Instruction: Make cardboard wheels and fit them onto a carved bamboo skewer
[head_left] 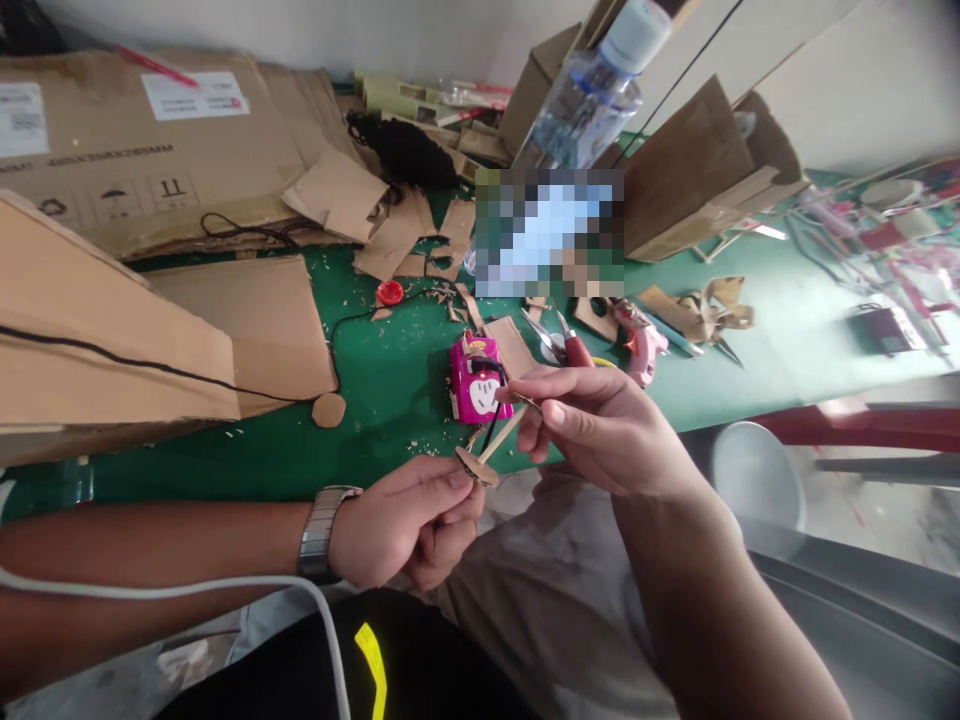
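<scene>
My left hand (409, 515) is closed, pinching the edge of a small round cardboard disc (476, 467) above my lap. From the disc a thin wooden stick (501, 437) slants up toward my right hand (600, 425). That hand pinches a second small cardboard disc (527, 401), seen nearly edge-on, between thumb and fingers. Whether the stick meets this second disc is hidden by my fingers. Just behind the hands sits a magenta power socket (480, 385) with a black plug and a lit red light. A loose cardboard disc (328, 410) lies to the left on the green table.
Scissors (551, 340) and a pink glue gun (643, 345) lie beyond my right hand. Cardboard scraps (397, 235) and a red cap (389, 292) are scattered on the table (390, 370). Large cardboard pieces (255, 330) stand left; a water bottle (600, 95) stands at the back.
</scene>
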